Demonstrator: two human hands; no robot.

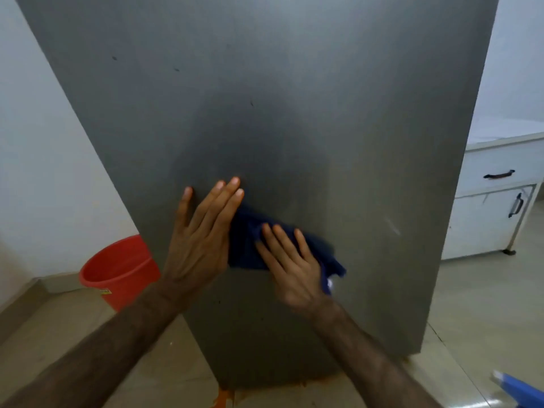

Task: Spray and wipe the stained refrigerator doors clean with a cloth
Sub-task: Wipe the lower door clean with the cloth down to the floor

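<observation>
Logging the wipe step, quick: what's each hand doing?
Left hand: open, flat on the refrigerator door.
Right hand: open, pressing the blue cloth.

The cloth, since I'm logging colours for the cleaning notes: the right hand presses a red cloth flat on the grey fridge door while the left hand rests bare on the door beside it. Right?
Not quite: the cloth is dark blue, not red; the head view shows it. The right hand does press it flat on the grey fridge door, and the left hand rests bare beside it.

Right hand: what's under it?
The dark blue cloth, pressed flat against the grey refrigerator door by the right hand. Any stain beneath the cloth is hidden.
</observation>
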